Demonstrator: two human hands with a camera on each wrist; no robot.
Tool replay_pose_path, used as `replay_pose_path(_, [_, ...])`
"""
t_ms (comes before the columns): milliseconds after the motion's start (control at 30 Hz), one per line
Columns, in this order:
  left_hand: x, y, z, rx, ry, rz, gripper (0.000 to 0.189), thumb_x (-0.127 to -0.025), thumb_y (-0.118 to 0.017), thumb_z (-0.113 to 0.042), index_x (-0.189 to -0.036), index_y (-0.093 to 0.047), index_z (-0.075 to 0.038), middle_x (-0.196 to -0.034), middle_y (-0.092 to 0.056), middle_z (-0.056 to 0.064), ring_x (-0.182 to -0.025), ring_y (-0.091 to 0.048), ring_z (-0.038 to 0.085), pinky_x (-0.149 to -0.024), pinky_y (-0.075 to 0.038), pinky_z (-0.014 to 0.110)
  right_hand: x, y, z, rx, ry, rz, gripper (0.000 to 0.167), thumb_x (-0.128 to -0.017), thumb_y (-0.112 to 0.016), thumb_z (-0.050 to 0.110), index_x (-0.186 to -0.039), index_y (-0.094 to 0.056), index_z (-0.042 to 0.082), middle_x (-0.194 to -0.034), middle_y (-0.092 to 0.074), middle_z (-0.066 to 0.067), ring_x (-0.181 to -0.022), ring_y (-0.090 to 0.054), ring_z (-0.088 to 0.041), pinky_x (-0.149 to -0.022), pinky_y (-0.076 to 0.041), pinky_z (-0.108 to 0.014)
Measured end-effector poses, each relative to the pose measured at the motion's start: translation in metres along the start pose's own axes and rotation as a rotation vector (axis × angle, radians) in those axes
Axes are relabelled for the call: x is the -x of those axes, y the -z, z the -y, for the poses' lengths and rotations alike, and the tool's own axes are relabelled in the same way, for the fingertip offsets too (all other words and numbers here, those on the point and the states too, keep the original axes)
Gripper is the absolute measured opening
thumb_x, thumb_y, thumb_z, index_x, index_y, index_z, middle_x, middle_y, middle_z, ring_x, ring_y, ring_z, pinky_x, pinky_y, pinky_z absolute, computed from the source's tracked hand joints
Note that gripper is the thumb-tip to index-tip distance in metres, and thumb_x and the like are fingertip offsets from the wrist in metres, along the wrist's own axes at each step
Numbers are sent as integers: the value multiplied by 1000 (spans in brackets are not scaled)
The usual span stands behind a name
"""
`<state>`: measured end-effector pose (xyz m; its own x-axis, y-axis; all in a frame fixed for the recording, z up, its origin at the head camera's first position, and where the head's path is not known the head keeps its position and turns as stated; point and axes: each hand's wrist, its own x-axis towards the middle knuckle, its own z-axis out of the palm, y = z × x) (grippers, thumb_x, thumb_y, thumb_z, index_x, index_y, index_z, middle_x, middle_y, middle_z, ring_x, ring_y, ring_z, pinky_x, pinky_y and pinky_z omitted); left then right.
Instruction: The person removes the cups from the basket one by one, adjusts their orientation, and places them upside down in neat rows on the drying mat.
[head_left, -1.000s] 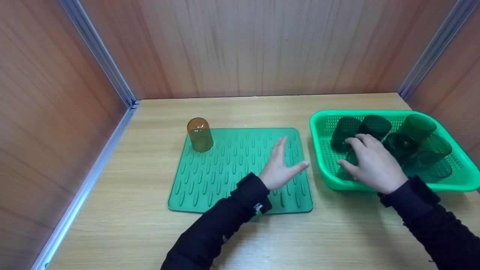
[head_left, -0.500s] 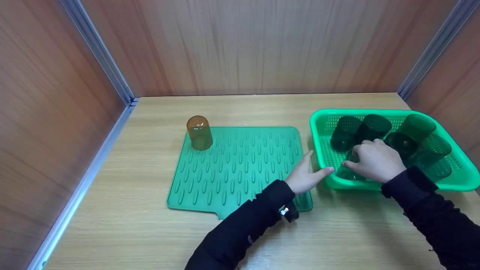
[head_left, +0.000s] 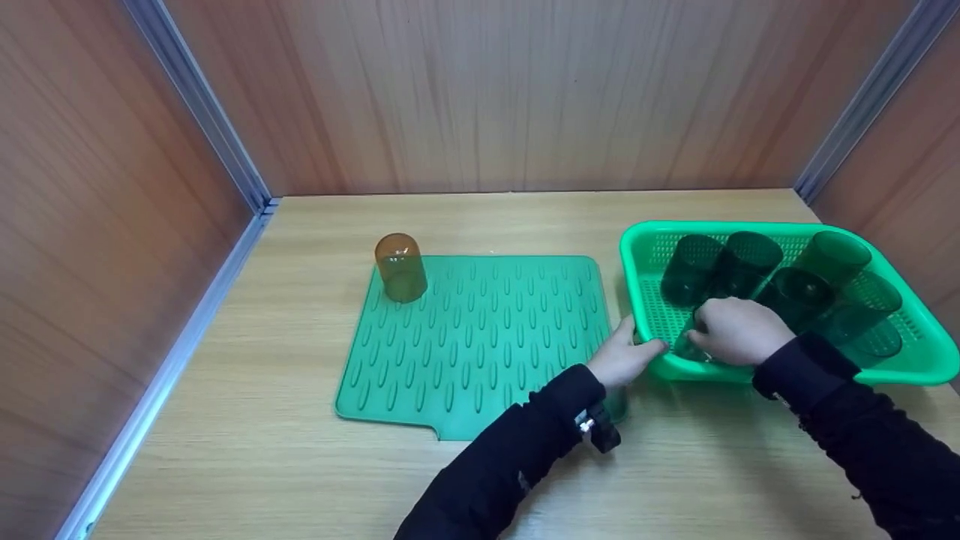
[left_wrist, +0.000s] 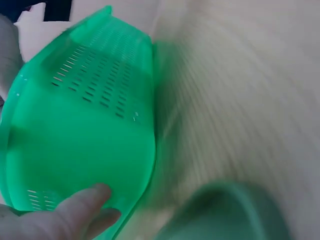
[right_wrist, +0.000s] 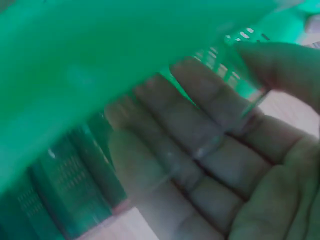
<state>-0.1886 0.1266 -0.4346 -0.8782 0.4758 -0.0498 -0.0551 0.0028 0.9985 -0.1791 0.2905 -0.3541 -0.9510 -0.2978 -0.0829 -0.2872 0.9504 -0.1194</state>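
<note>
My right hand (head_left: 742,330) reaches into the front left of the green plastic basket (head_left: 795,225) and grips a drinking glass (head_left: 691,345) that lies there, partly hidden by the hand. Through the transparent glass, the right wrist view shows bent fingers (right_wrist: 200,115), with the thumb across from them. At the basket's front left corner, my left hand (head_left: 622,356) touches the side, thumb apart from the fingers. Its fingertips (left_wrist: 100,195) lie against the outer wall in the left wrist view. Several other dark-looking glasses (head_left: 799,296) lie in the basket.
An amber glass (head_left: 401,268) stands upside down at the back left corner of a green ridged drying mat (head_left: 465,337). The wooden table (head_left: 247,450) is bounded by wood-grain panels (head_left: 495,97) at the back and both sides.
My left hand has moved right from over the mat to the basket's corner. My right hand has lowered into the basket and its fingers have closed round a glass.
</note>
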Motion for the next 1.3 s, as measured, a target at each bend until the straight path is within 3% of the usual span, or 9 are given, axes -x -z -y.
replay_pose_path(200, [1, -6, 2, 79, -1, -24, 48, -88, -52, -12, -132, -34, -14, -126, -47, 7, -111, -47, 14, -85, -38, 20, 0, 1, -1, -19, -2, 22, 32, -84, -55, 14, -55, -42, 15, -54, -34, 4, -47, -36, -14, -45, -28, -28])
replay_pose_path(500, [2, -8, 2, 138, 12, -42, 47, -87, -53, -12, -131, -36, -13, -125, -47, 6, -111, -47, 14, -84, -38, 21, 1, 4, 3, -31, -4, -33, 25, -87, -54, 16, -62, -52, 12, -56, -44, 2, -48, -40, -14, -44, -30, -29])
replay_pose_path(667, [2, -7, 3, 160, 3, -31, 46, -87, -53, -10, -130, -36, -12, -127, -46, 7, -111, -45, 15, -86, -37, 22, 1, 9, 8, -65, -4, -113, 25, -88, -52, 16, -63, -52, 11, -56, -50, 3, -46, -43, -12, -42, -31, -28])
replay_pose_path(833, [3, -7, 3, 154, 12, -32, 46, -88, -53, -12, -130, -36, -15, -124, -46, 0, -111, -44, 11, -88, -36, 23, 3, 18, 12, -123, 28, -215, 21, -89, -52, 18, -70, -57, 10, -59, -53, 4, -48, -45, -11, -43, -33, -28])
replay_pose_path(967, [2, -9, 4, 164, 0, -43, 46, -88, -53, -11, -130, -36, -16, -122, -47, -4, -110, -44, 10, -88, -35, 23, 8, 30, 15, -206, 45, -270, 24, -91, -50, 24, -76, -59, 8, -62, -57, 3, -50, -48, -11, -43, -35, -28])
replay_pose_path(1100, [3, -8, 6, 210, -35, -15, 44, -88, -52, -9, -129, -36, -14, -118, -48, -2, -108, -45, 11, -88, -35, 23, 11, 38, 24, -303, 22, -312, 26, -91, -49, 30, -78, -60, 11, -67, -63, 4, -49, -51, -12, -41, -35, -28])
replay_pose_path(1300, [7, -1, 5, 177, -6, -6, 51, -89, -55, -23, -135, -34, -19, -131, -39, -8, -119, -32, 5, -94, -30, 26, 7, 32, 39, -427, 37, -393, 27, -92, -47, 31, -81, -60, 9, -71, -65, 0, -60, -60, -16, -44, -37, -27])
